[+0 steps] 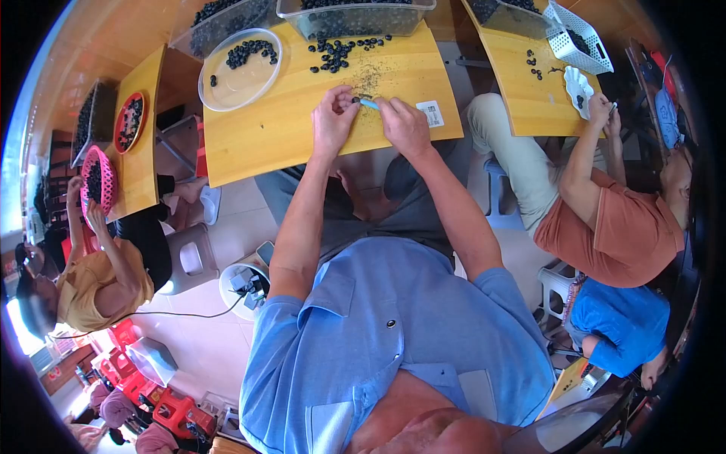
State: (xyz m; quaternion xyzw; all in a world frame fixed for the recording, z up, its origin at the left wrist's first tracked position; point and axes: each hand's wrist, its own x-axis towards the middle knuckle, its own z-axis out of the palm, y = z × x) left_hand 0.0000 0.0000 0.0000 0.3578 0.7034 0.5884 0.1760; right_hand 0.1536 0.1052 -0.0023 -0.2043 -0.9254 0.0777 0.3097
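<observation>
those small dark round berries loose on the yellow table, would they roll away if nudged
Probably yes. The loose dark berries look small and rounded and lie on a smooth yellow table, so a nudge would likely scatter them. Each seems light; the left hand pinches one with fingertips alone. They may be soft enough to bruise, though that cannot be confirmed.

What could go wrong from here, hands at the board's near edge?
1. The left hand and right hand pinch a small dark berry and a blue tool close together; a slip could nick a finger.
2. The loose berries lie unguarded on the board and could roll off.
</observation>
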